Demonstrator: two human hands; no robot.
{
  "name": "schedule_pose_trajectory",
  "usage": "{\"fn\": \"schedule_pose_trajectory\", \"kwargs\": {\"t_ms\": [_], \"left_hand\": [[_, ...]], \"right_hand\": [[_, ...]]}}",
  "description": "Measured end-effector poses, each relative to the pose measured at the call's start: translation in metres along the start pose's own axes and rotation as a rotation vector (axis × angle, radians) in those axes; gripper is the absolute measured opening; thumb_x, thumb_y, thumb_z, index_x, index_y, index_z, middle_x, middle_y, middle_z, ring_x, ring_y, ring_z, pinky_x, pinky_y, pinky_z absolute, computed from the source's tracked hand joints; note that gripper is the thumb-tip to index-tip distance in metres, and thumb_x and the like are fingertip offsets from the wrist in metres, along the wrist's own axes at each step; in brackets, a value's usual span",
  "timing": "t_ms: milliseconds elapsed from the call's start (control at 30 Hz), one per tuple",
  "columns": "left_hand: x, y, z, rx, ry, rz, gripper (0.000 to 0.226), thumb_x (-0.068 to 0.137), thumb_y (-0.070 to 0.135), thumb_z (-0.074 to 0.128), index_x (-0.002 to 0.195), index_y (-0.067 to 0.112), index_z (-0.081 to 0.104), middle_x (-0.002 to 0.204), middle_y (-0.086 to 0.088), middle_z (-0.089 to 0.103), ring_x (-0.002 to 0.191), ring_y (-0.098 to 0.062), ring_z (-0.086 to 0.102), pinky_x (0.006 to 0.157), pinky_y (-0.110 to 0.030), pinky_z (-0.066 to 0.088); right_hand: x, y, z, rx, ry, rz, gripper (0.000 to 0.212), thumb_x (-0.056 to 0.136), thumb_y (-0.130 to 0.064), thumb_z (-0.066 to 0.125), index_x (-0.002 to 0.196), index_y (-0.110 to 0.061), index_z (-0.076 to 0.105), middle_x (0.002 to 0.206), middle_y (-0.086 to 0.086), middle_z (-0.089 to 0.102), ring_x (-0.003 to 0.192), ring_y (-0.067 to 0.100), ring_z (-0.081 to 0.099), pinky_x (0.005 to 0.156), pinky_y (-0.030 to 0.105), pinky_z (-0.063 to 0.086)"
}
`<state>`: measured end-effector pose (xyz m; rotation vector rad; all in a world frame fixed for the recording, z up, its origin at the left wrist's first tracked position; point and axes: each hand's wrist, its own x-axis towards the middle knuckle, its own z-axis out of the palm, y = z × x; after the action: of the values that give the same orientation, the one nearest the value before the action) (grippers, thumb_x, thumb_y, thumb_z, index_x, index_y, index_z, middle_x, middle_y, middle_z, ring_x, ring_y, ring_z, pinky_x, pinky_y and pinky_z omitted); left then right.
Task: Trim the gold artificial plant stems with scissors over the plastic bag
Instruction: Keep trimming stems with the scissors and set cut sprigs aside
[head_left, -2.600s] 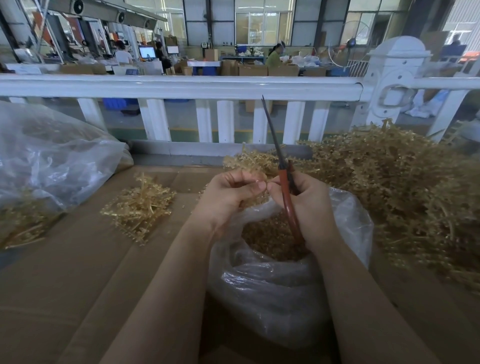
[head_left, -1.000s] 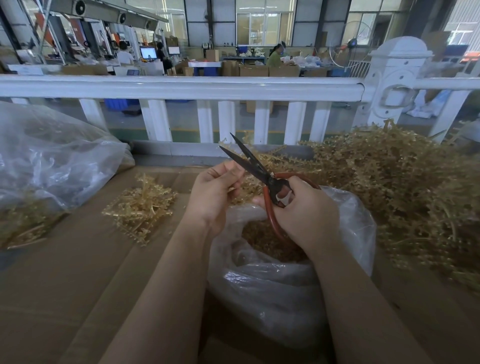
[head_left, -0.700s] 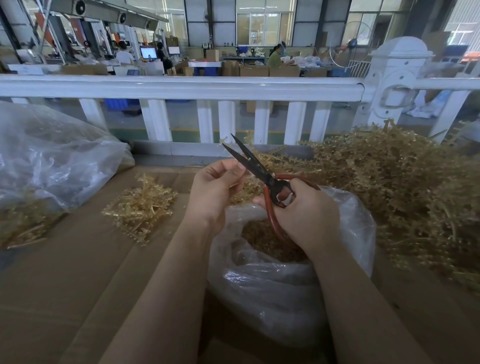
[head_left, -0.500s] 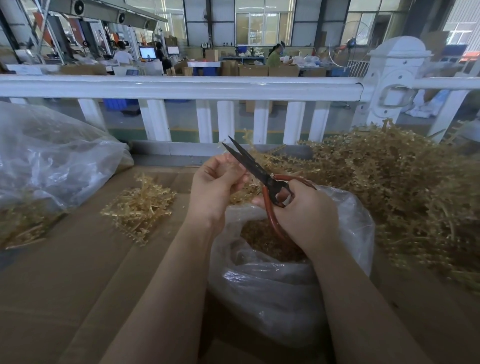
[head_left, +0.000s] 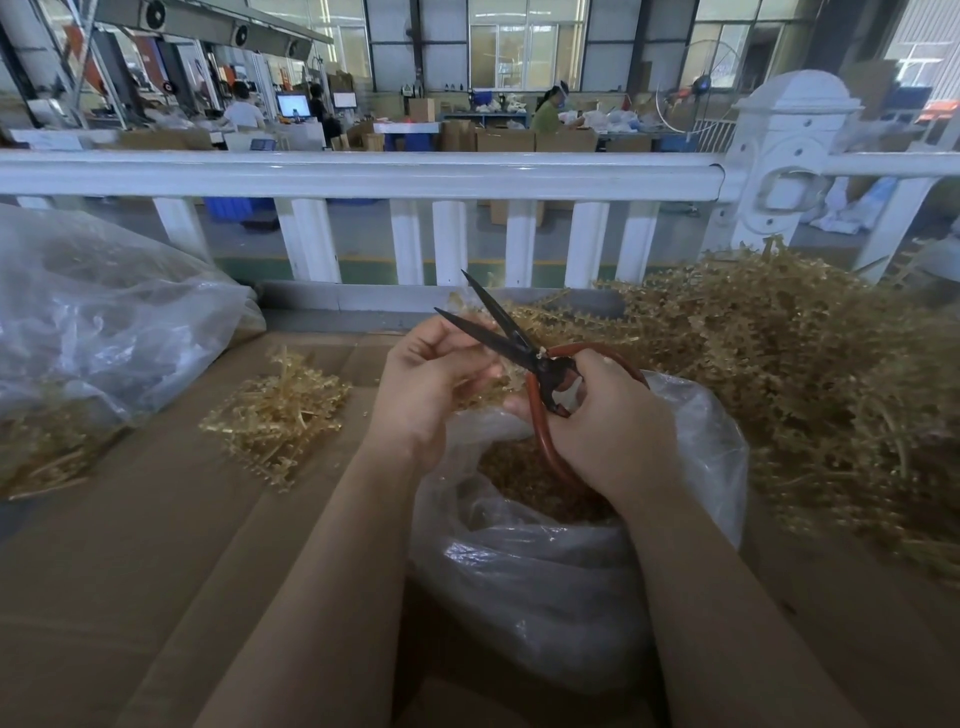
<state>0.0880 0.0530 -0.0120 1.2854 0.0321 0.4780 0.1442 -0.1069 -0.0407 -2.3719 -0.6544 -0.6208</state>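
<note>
My right hand (head_left: 613, 421) grips the red handles of black-bladed scissors (head_left: 498, 327), whose blades stand apart and point up and to the left. My left hand (head_left: 431, 374) pinches a small gold stem (head_left: 480, 395) beside the lower blade. Both hands hover over the mouth of a clear plastic bag (head_left: 545, 571) holding gold clippings (head_left: 524, 478). Most of the held stem is hidden by my fingers.
A big heap of gold plant stems (head_left: 810, 384) fills the right side. A small pile of gold pieces (head_left: 275, 410) lies on the cardboard surface (head_left: 130, 571) to the left. A second clear bag (head_left: 93, 322) sits far left. A white railing (head_left: 363, 176) runs behind.
The scissors swung from upright and closed to tilted left with blades apart. My left hand rose slightly toward the blades, and over the last half second little has shifted.
</note>
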Motion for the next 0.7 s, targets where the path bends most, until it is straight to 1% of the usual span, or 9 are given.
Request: {"fn": "schedule_pose_trajectory", "kwargs": {"t_ms": [67,133,200,300,367,467,533,633,700], "left_hand": [[-0.0002,0.0008,0.0,0.0,-0.011,0.01,0.022,0.085,-0.012,0.061,0.088,0.009,0.068,0.076,0.0,0.072,0.067,-0.01,0.066,0.064,-0.021,0.053],[-0.0012,0.001,0.0008,0.003,-0.017,0.013,0.021,0.085,-0.012,0.062,0.088,0.008,0.068,0.077,0.0,0.073,0.067,-0.01,0.066,0.064,-0.02,0.053],[-0.0017,0.0003,0.0013,0.005,-0.014,0.016,0.023,0.085,-0.013,0.061,0.088,0.008,0.07,0.078,-0.002,0.073,0.069,-0.01,0.066,0.065,-0.019,0.053],[-0.0017,-0.0001,0.0018,0.0,-0.019,0.022,0.021,0.085,-0.013,0.062,0.089,0.006,0.07,0.08,-0.004,0.073,0.07,-0.011,0.065,0.066,-0.019,0.052],[-0.0011,0.0,0.0015,-0.006,-0.026,0.022,0.02,0.085,-0.012,0.062,0.092,0.005,0.07,0.081,-0.004,0.074,0.068,-0.01,0.065,0.065,-0.018,0.052],[-0.0005,-0.0006,0.0013,-0.005,-0.026,0.021,0.02,0.085,-0.012,0.062,0.093,0.004,0.07,0.081,-0.005,0.074,0.068,-0.01,0.065,0.065,-0.019,0.052],[-0.0003,-0.0011,0.0005,0.01,-0.027,0.031,0.02,0.085,-0.012,0.062,0.093,0.004,0.07,0.08,-0.005,0.073,0.067,-0.011,0.064,0.065,-0.02,0.052],[0.0008,-0.0016,-0.0018,0.063,-0.022,0.082,0.02,0.084,-0.01,0.064,0.087,0.008,0.072,0.073,-0.003,0.071,0.065,-0.013,0.06,0.065,-0.022,0.049],[0.0014,-0.0017,-0.0028,0.072,-0.027,0.112,0.022,0.084,-0.009,0.065,0.084,0.011,0.073,0.072,-0.003,0.071,0.064,-0.014,0.059,0.066,-0.022,0.048]], "right_hand": [[-0.0007,-0.0005,-0.0015,-0.007,0.024,-0.013,0.07,0.071,-0.087,0.05,0.091,-0.02,0.059,0.081,-0.011,0.062,0.074,0.012,0.057,0.061,0.032,0.051],[-0.0009,-0.0017,-0.0026,-0.011,0.041,-0.026,0.073,0.069,-0.088,0.045,0.089,-0.019,0.059,0.077,-0.01,0.061,0.071,0.012,0.056,0.06,0.033,0.051],[-0.0006,-0.0019,-0.0023,-0.008,0.033,-0.028,0.068,0.071,-0.086,0.05,0.088,-0.02,0.059,0.074,-0.012,0.059,0.069,0.012,0.055,0.058,0.032,0.05],[-0.0004,-0.0004,-0.0015,-0.03,0.04,-0.013,0.052,0.079,-0.074,0.063,0.085,-0.022,0.058,0.069,-0.012,0.055,0.065,0.013,0.054,0.055,0.03,0.046],[-0.0002,-0.0004,-0.0009,-0.039,0.05,-0.008,0.046,0.081,-0.068,0.068,0.084,-0.023,0.058,0.067,-0.012,0.056,0.065,0.014,0.055,0.055,0.029,0.046],[-0.0002,-0.0009,-0.0004,-0.038,0.056,-0.012,0.047,0.082,-0.069,0.068,0.083,-0.023,0.059,0.066,-0.011,0.056,0.063,0.014,0.054,0.055,0.029,0.046],[-0.0001,-0.0006,-0.0007,-0.047,0.071,-0.027,0.047,0.082,-0.069,0.068,0.081,-0.023,0.056,0.062,-0.012,0.051,0.059,0.013,0.051,0.051,0.027,0.041],[-0.0002,-0.002,-0.0019,-0.052,0.109,-0.042,0.05,0.08,-0.072,0.066,0.078,-0.025,0.051,0.058,-0.015,0.041,0.055,0.011,0.044,0.047,0.024,0.03],[-0.0005,-0.0027,-0.0015,-0.037,0.137,-0.056,0.053,0.077,-0.077,0.061,0.079,-0.024,0.051,0.06,-0.014,0.044,0.056,0.012,0.047,0.048,0.025,0.034]]}}
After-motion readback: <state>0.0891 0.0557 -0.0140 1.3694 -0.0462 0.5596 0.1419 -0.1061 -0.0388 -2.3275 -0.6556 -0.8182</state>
